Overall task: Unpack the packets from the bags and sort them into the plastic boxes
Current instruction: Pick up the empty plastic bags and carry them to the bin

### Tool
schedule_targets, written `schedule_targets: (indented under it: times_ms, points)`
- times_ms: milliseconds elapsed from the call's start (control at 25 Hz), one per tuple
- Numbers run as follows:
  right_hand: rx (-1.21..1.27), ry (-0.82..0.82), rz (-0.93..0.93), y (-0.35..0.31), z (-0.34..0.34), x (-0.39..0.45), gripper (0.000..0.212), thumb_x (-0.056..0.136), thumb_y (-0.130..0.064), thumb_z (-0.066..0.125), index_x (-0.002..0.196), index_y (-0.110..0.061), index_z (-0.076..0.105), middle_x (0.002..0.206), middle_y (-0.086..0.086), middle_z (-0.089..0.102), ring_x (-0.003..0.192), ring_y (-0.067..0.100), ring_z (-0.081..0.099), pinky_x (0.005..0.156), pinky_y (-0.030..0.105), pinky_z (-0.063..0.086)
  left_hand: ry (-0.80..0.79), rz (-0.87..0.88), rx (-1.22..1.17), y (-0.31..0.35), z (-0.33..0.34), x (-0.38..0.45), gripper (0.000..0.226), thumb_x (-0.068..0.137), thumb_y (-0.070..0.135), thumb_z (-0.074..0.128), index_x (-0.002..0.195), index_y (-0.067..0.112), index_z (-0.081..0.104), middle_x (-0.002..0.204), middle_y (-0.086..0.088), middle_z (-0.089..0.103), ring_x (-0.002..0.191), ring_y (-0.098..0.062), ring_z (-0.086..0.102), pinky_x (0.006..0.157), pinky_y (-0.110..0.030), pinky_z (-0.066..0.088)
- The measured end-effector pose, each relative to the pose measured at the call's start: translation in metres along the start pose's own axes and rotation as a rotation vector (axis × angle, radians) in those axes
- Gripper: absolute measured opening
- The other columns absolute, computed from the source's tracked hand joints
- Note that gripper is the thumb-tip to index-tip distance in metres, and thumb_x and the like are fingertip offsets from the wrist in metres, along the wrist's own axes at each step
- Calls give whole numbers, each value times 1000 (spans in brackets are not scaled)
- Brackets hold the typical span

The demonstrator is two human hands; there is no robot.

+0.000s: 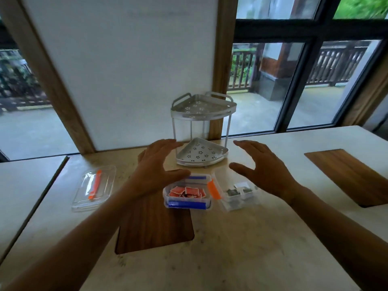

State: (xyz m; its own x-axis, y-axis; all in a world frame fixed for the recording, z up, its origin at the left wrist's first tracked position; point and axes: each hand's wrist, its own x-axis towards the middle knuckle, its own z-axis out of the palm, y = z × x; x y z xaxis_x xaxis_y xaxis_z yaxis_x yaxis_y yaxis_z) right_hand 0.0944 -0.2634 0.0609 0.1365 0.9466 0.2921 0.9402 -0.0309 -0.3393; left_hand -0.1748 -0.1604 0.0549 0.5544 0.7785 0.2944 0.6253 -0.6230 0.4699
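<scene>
While both hands hover over the work area, neither holds anything. Left hand (156, 164): fingers spread, palm down, above the blue-latched box (187, 192). Right hand (262, 166): likewise spread and empty, above and just behind the orange-latched box (237, 193).

Contents, blue-latched box: red packets (186, 192), loose, approx. one layer. No lid visible on it. Contents, orange-latched box: dark green/grey packets (238, 192), also loose. The two boxes sit side by side, touching or nearly so; one colour per box, consistent w/ sorting by type.

Clear lid (93, 189) w/ orange clip lies flat, well apart to the left. Judgement: it belongs to the orange-latched box and is parked clear of the work zone. No bags in view; sorting appears largely done, w/ closing or stowing as the probable next step. Hand spacing matches a two-handed reach toward the boxes or the rack; which one cannot be told.

Two-tier corner rack (202, 131), white perforated metal, stands just behind the boxes, both tiers bare.

Surface: pale stone-look countertop (231, 248) w/ inset wooden panels (155, 227), the blue-latched box partly on the nearest one. Room: white board in a wood frame behind the rack; dark-framed windows either side, showing a paved terrace, railings, foliage. Daylight is dim.
</scene>
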Motion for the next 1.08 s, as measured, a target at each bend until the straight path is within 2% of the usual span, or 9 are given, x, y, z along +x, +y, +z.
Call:
schedule_targets:
  times_ms: [80,200,360,480,560,680,800,920,1080]
  points:
    - [42,67,-37,13,-40,-24,77,77,-69,45,144,-32,37,151,-4,40,138,18,37,109,42,36,119,52,-20,39,-13,-19,81,68,71,59,139,35,43,148,7,42,136,-11,32,111,-48,32]
    - [130,206,-115,24,-106,-59,80,73,-69,44,141,-28,42,147,1,45,132,23,45,106,44,41,325,105,-101,96,-35,-49,68,73,62,69,132,35,48,138,19,43,128,2,36,106,-37,37]
    - [190,373,-177,38,-192,-109,74,72,-59,52,139,-27,45,145,1,46,125,21,48,98,38,40,496,184,-73,180,-56,-85,59,75,45,73,128,28,52,135,16,48,124,14,39,104,-8,30]
    - [191,447,-256,59,-237,-147,65,78,-67,56,136,-45,37,138,-19,41,119,3,42,94,23,35,545,258,-57,232,-62,-105,59,77,37,76,129,22,53,133,20,47,123,21,35,101,1,24]
    - [162,482,-268,76,-255,-166,62,78,-66,54,133,-52,31,132,-26,35,117,-3,39,88,10,28,545,294,-42,257,-57,-108,59,77,36,76,129,20,54,132,20,47,124,17,35,103,-1,24]
    - [138,500,-223,107,-267,-185,59,80,-64,48,134,-49,31,132,-23,37,115,-1,40,84,6,27,493,290,-89,283,-33,-93,57,77,41,73,128,25,52,132,16,49,120,19,37,100,0,25]
    - [91,480,-149,147,-266,-194,62,84,-63,50,137,-31,43,140,-9,45,117,4,40,92,20,38,400,301,-148,302,5,-67,57,78,51,71,126,31,50,131,17,49,118,18,40,97,0,28]
    - [70,457,-63,184,-264,-201,68,82,-56,53,139,-21,46,140,6,51,122,16,48,98,41,45,322,313,-229,316,46,-36,58,74,58,68,126,37,50,133,17,51,124,3,46,102,-16,34]
    - [29,466,47,232,-263,-211,66,81,-48,57,138,-17,46,137,9,53,115,9,45,93,30,39,206,362,-291,335,110,11,57,74,55,68,125,37,51,132,19,48,123,1,43,100,-20,34]
